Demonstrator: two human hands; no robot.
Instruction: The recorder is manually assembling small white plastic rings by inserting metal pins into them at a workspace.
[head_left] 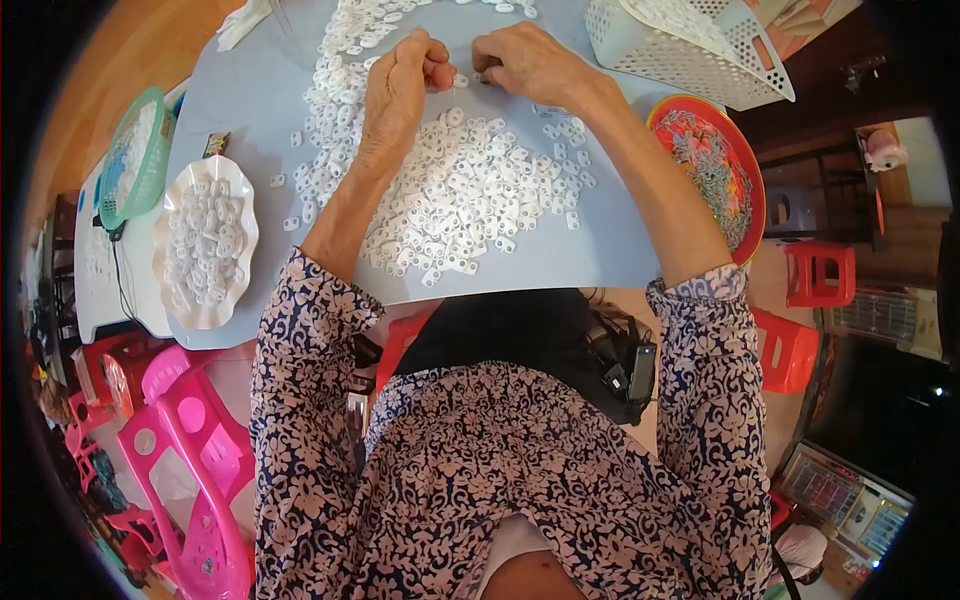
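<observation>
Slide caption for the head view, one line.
Left hand and right hand close together beyond a heap of small white pieces on a pale blue table, a red bowl at right.

One fisheye view looks steeply down from the person's head, past the floral-print shirt (490, 430), near the table (600, 245), with the left hand (402, 85) and right hand (530, 62) toward its upper edge.
</observation>
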